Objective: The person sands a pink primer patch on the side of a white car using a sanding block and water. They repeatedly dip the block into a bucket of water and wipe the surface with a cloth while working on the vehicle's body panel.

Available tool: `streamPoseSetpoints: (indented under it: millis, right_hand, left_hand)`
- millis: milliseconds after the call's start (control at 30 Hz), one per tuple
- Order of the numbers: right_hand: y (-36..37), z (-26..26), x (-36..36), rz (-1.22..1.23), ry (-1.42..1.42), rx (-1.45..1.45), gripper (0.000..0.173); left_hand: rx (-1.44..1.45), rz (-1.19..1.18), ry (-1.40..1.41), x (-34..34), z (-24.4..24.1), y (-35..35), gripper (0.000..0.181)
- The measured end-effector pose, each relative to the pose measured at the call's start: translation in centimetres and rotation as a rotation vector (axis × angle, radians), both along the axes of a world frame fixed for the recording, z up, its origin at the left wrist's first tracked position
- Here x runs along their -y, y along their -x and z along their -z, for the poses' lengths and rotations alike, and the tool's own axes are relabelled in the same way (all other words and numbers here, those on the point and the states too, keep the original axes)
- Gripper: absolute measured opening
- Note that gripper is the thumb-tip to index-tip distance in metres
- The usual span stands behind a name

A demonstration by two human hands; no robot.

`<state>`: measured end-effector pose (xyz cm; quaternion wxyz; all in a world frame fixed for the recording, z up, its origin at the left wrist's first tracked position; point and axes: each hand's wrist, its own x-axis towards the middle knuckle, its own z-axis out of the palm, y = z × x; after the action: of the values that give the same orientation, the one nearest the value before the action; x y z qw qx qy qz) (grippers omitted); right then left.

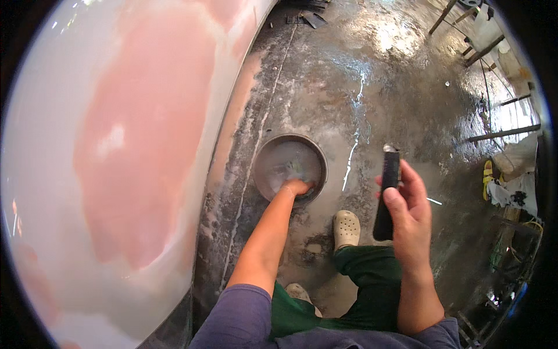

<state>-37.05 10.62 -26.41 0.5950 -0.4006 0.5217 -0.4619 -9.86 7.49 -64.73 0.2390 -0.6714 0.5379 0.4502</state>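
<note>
My left hand [298, 186] reaches into a round bucket [324, 168] of cloudy grey water [277, 159] on the floor. Its fingers are partly under the surface near the right-hand wall, so whether they hold anything is hidden. Off to the right, my right hand [409, 213] grips a long, narrow black block [383, 224], which looks like a sanding block. The block is held upright in the picture, apart from the bucket, with a pale, shiny bit at its far end. The thumb presses on its near face and the fingers wrap behind.
A large white curved panel [56, 144], likely a vehicle body, with a pink sanded patch [148, 144] fills the left. Wet concrete floor [401, 100] lies around my clogs [347, 227]. Metal bars [503, 133] and a yellow sandal [487, 179] are at right; dark scraps [314, 19] lie far ahead.
</note>
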Motion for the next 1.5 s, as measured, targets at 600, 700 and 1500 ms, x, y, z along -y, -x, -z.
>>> streamPoseSetpoints:
  millis: [600,700,1500]
  right_hand:
    - [2.3,-4.3,-15.7,0.149,0.276,0.111,0.052]
    - [1.2,-4.6,-16.5,0.094,0.304,0.114,0.052]
    - [-1.5,-3.0,-17.3,0.051,0.353,-0.081,0.055]
  left_hand:
    - [-0.099,0.046,0.448,-4.2,-8.0,3.2,0.083]
    - [-0.126,-0.018,0.573,-4.3,-8.4,2.6,0.063]
    - [-0.116,0.258,0.577,-8.9,-13.2,2.1,0.086]
